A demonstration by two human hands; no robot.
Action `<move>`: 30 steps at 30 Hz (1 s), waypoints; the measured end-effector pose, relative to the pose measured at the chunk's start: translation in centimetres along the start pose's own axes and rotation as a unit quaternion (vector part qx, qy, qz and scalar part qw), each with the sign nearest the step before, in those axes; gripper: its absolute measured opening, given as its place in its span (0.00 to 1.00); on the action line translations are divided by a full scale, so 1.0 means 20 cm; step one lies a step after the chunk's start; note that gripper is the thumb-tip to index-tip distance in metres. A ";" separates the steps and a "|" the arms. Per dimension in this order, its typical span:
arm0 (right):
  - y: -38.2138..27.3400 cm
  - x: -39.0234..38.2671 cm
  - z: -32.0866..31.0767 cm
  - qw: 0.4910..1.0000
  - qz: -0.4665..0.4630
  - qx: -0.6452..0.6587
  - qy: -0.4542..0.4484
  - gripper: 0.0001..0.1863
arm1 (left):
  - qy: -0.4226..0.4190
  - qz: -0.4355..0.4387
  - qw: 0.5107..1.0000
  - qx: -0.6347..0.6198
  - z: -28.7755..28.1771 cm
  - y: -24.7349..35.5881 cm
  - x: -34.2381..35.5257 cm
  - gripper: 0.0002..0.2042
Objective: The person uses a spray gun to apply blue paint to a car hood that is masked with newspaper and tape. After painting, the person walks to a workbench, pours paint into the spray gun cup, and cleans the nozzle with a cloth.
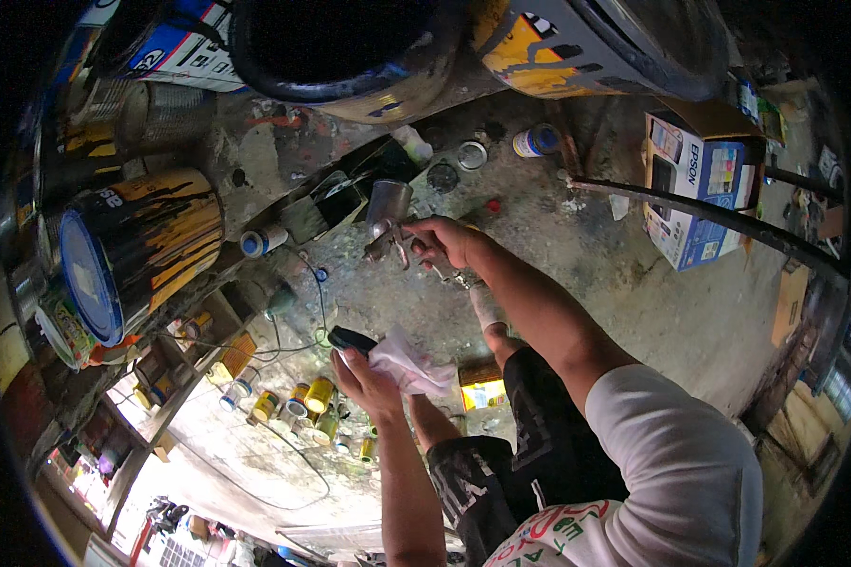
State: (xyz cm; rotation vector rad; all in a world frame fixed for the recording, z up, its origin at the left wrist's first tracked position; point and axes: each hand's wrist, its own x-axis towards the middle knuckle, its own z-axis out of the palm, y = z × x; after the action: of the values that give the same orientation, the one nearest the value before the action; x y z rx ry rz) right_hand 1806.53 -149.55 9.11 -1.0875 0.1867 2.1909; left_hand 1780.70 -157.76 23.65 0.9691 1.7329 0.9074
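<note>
My right hand is closed around a metal paint spray gun, with its silver cup on top. The gun points to the left, out over the stained floor. Lower down, my left hand grips a small black block-like piece whose kind I cannot make out. A crumpled whitish-pink cloth is in the same hand, hanging to the right of the black piece. The two hands are apart, and the black piece does not touch the gun.
Large paint-streaked drums stand at the far side. A big tipped bucket with a blue lid lies at the left. Several small paint cans cluster below my left hand. A metal bar crosses before a printed carton at right.
</note>
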 end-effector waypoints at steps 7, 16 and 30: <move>-0.03 -0.06 -0.05 0.976 -0.033 0.183 -0.117 0.21 | 0.069 0.145 0.968 0.194 0.06 0.28 -0.14 0.31; 0.02 -0.07 0.05 0.918 0.002 0.269 -0.291 0.49 | 0.069 0.109 0.930 0.345 -0.07 0.35 -0.16 0.39; 0.03 -0.23 0.18 0.925 0.064 0.217 -0.306 0.50 | 0.062 -0.035 0.977 0.202 -0.27 0.03 -0.83 0.46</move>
State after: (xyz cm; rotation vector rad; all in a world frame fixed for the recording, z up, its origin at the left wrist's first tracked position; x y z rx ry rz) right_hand 1805.82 -151.02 14.79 -0.1307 0.4406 2.3367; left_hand 1780.05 -173.18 31.71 1.1210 2.0950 0.5889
